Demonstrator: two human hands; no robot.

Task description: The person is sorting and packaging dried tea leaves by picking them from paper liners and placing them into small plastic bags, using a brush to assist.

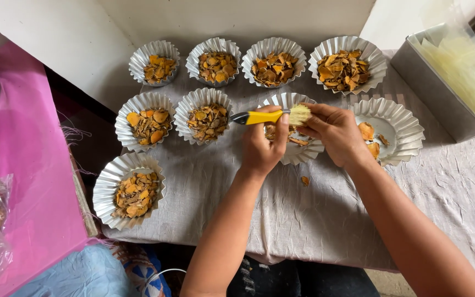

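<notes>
Underneath both hands lies a creased grey cloth (pixel 314 214) spread over a low table, set against a pale wall, with a pink sheet (pixel 34 181) off beyond the left hand. Nine fluted silver foil cups stand on the cloth: four in the far row, four in the middle row, one alone nearer the person. Eight hold dried orange-brown chips; the cup just right of the right hand (pixel 397 129) holds only a few. The left hand (pixel 262 148) is closed around a yellow-handled brush with pale bristles (pixel 273 116), held level over the third middle-row cup (pixel 292 148). The right hand (pixel 336 132) pinches the bristle end, fingers curled. Both hands hide most of that cup's contents. A grey metal tray of clear bags (pixel 452 77), far right of the hands, is cut off by the edge.
</notes>
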